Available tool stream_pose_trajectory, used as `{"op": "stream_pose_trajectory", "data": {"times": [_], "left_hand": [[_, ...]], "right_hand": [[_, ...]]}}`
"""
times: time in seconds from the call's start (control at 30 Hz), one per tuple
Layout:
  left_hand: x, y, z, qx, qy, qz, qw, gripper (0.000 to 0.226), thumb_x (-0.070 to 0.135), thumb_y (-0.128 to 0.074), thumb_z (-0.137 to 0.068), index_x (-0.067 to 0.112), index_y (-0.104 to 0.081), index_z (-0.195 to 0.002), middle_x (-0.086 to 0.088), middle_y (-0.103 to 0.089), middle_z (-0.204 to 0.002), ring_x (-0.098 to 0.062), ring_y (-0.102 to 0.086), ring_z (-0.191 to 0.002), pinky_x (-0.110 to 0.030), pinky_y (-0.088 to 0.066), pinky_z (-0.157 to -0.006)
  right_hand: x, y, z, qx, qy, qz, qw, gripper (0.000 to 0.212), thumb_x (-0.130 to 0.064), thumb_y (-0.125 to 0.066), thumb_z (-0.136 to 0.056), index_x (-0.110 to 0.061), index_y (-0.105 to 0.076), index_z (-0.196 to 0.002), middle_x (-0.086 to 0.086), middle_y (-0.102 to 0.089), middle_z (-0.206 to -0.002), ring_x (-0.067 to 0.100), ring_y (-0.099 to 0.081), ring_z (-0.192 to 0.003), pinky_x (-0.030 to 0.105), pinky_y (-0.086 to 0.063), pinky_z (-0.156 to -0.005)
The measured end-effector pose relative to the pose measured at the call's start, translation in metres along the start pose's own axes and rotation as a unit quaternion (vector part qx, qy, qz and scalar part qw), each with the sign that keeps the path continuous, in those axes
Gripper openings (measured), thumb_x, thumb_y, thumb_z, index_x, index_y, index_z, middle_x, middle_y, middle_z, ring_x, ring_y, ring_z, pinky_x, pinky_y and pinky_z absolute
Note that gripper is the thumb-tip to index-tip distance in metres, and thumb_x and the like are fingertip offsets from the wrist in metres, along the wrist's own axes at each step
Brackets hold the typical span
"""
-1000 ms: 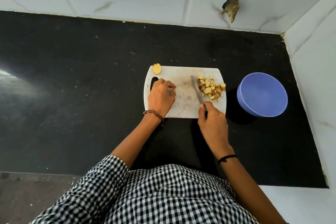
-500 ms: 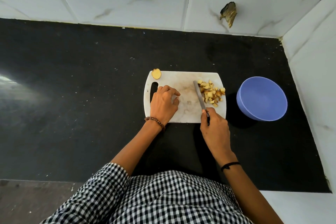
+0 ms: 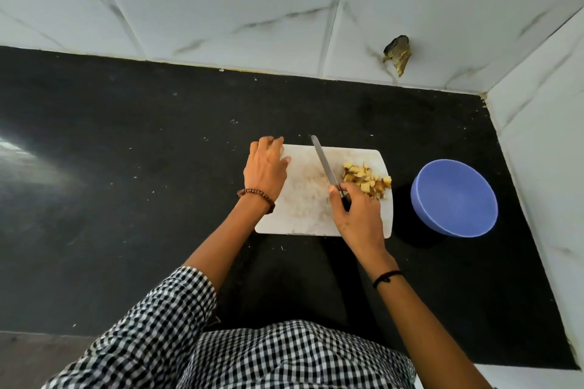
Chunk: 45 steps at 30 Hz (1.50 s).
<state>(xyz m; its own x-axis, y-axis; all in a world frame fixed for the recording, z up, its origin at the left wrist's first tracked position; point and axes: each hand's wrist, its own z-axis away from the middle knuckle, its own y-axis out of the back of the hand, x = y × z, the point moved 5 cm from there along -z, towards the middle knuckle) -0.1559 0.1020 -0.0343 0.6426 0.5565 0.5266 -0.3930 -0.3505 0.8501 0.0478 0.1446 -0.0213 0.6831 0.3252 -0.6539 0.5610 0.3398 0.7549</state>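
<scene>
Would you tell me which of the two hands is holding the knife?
The right hand, beside the chopped pieces, grips the knife; the left hand is at the board's far corner, without one.

One cutting board [image 3: 303, 199], one knife [image 3: 324, 164], one blue bowl [image 3: 455, 199], one heap of diced pieces [image 3: 366, 181]

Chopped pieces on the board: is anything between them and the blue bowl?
Nothing visible does. The chopped pieces lie at the right edge of the cutting board, and only a strip of black counter separates it from the blue bowl. The knife, in the right hand, lies on the pile's side away from the bowl.
</scene>
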Motion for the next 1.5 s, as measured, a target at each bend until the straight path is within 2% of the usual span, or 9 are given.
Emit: {"op": "stream_pose_trajectory", "data": {"times": [0.23, 0.33, 0.43, 0.77, 0.97, 1.1, 1.2, 1.3, 1.5], "left_hand": [[-0.003, 0.005, -0.004, 0.002, -0.037, 0.089, 0.995, 0.053, 0.021, -0.072, -0.084, 0.015, -0.051, -0.131, -0.006, -0.054, -0.127, -0.021, -0.049, -0.116, -0.03, -0.044, -0.096], [0.003, 0.001, 0.007, 0.0, -0.073, 0.148, 0.986, 0.056, 0.021, -0.077, -0.079, 0.017, -0.052, -0.129, -0.004, -0.058, -0.122, -0.018, -0.056, -0.11, -0.033, -0.048, -0.098], [0.013, -0.002, 0.022, -0.004, -0.099, 0.196, 0.976, 0.057, 0.019, -0.079, -0.077, 0.017, -0.054, -0.128, -0.004, -0.061, -0.119, -0.014, -0.059, -0.105, -0.026, -0.05, -0.094], [0.033, -0.018, 0.053, -0.087, -0.101, 0.279, 0.951, 0.054, 0.024, -0.073, -0.083, 0.016, -0.051, -0.131, 0.006, -0.061, -0.115, -0.003, -0.06, -0.1, -0.008, -0.047, -0.086], [0.032, -0.02, 0.048, -0.109, -0.068, 0.282, 0.951, 0.035, 0.03, -0.054, -0.097, 0.015, -0.053, -0.128, 0.001, -0.069, -0.103, -0.005, -0.065, -0.089, -0.019, -0.055, -0.079], [0.031, -0.021, 0.04, -0.091, -0.056, 0.228, 0.968, 0.027, 0.033, -0.054, -0.096, 0.016, -0.063, -0.116, 0.005, -0.07, -0.1, 0.003, -0.061, -0.084, -0.012, -0.05, -0.08], [0.027, -0.022, 0.033, -0.068, -0.06, 0.194, 0.977, 0.023, 0.03, -0.056, -0.095, 0.015, -0.069, -0.107, 0.001, -0.066, -0.101, -0.007, -0.059, -0.087, -0.017, -0.049, -0.079], [0.02, -0.023, 0.031, -0.053, -0.047, 0.169, 0.983, 0.022, 0.028, -0.058, -0.095, 0.014, -0.07, -0.105, 0.0, -0.059, -0.103, -0.008, -0.056, -0.085, -0.011, -0.042, -0.073], [0.02, -0.026, 0.034, -0.098, -0.156, 0.142, 0.972, 0.03, 0.011, -0.062, -0.091, 0.014, -0.064, -0.121, -0.003, -0.059, -0.113, -0.015, -0.055, -0.102, -0.017, -0.043, -0.088]], "right_hand": [[0.0, -0.001, 0.005, -0.001, -0.012, -0.037, 0.999, 0.027, -0.043, -0.051, -0.101, -0.02, -0.065, -0.102, -0.008, -0.057, -0.073, 0.006, -0.055, -0.065, 0.014, -0.037, -0.055], [0.002, 0.001, 0.009, -0.005, -0.03, -0.071, 0.997, 0.026, -0.041, -0.054, -0.1, -0.018, -0.067, -0.097, -0.008, -0.06, -0.074, 0.005, -0.057, -0.066, 0.011, -0.042, -0.057], [0.004, 0.0, 0.01, -0.006, -0.049, -0.098, 0.994, 0.029, -0.045, -0.057, -0.098, -0.019, -0.066, -0.09, -0.006, -0.06, -0.073, 0.006, -0.057, -0.067, 0.009, -0.041, -0.059], [0.012, -0.003, 0.005, -0.018, -0.105, -0.176, 0.979, 0.018, -0.035, -0.068, -0.092, -0.028, -0.058, -0.105, -0.01, -0.065, -0.097, 0.01, -0.066, -0.087, 0.029, -0.058, -0.074], [0.016, -0.002, 0.008, 0.005, -0.132, -0.19, 0.973, 0.018, -0.033, -0.069, -0.092, -0.034, -0.056, -0.105, -0.012, -0.063, -0.099, 0.015, -0.068, -0.089, 0.038, -0.061, -0.077], [0.018, 0.001, 0.012, 0.013, -0.134, -0.188, 0.973, 0.017, -0.035, -0.069, -0.091, -0.037, -0.054, -0.099, -0.011, -0.064, -0.097, 0.017, -0.069, -0.086, 0.037, -0.061, -0.073], [0.018, 0.001, 0.014, 0.016, -0.131, -0.191, 0.973, 0.016, -0.033, -0.069, -0.092, -0.036, -0.054, -0.098, -0.011, -0.064, -0.097, 0.017, -0.069, -0.086, 0.033, -0.06, -0.071], [0.018, 0.001, 0.016, 0.016, -0.127, -0.19, 0.973, 0.016, -0.03, -0.069, -0.092, -0.029, -0.057, -0.103, -0.013, -0.063, -0.096, 0.016, -0.068, -0.085, 0.026, -0.057, -0.069], [0.019, -0.005, 0.021, 0.006, -0.124, -0.19, 0.974, 0.018, -0.03, -0.069, -0.092, -0.024, -0.059, -0.106, -0.01, -0.066, -0.094, 0.014, -0.068, -0.083, 0.023, -0.057, -0.07]]}}
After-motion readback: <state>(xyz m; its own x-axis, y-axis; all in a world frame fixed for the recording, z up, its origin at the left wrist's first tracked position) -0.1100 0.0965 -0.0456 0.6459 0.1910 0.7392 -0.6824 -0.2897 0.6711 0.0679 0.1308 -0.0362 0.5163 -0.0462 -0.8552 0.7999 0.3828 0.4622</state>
